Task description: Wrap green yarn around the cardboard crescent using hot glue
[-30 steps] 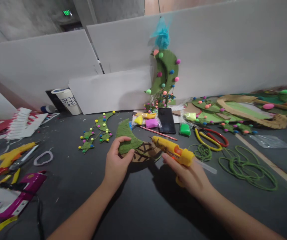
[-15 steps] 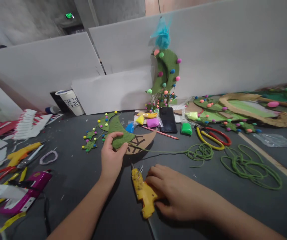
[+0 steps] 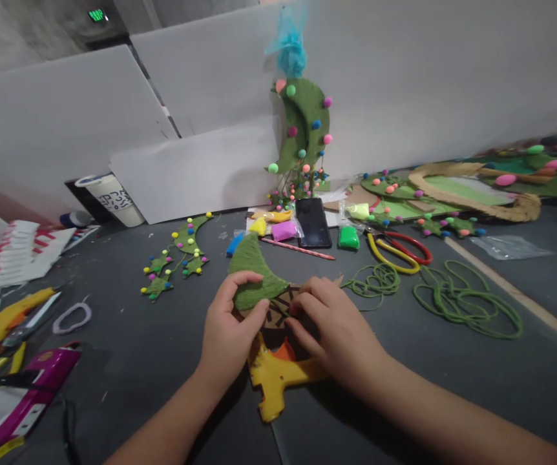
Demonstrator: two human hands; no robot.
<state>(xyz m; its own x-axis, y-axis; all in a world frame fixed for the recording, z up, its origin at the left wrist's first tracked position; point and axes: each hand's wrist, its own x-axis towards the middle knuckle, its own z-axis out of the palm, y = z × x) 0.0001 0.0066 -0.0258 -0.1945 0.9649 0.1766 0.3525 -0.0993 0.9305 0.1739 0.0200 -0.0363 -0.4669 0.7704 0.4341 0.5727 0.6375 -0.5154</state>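
Glue gun (image 3: 274, 378), yellow, lies flat on the table (image 3: 453, 368) nearest the person, partly under both hands. Just beyond it the left hand (image 3: 229, 326) pinches the crescent (image 3: 254, 274) between thumb and curled fingers, at the seam where the green cover meets bare brown cardboard. The right hand (image 3: 333, 323) comes in from the other side. Its fingertips are bunched and pressed on the cardboard end, but I cannot tell whether they grip it or only press down. The crescent sits low over the table at centre, its green tip pointing away. Cord (image 3: 467, 307) lies in coils to the right, well apart from the hands. Far to the left lie a second gun (image 3: 10, 314) and a pink tool (image 3: 36, 381). Farther off are a garland (image 3: 176, 255), pencil (image 3: 298, 248), clay bags (image 3: 349, 237), phone (image 3: 312, 221) and cutters (image 3: 397, 248). At the back a tall model (image 3: 302, 126) stands against white boards (image 3: 65, 116), with a cup (image 3: 108, 192) at left.
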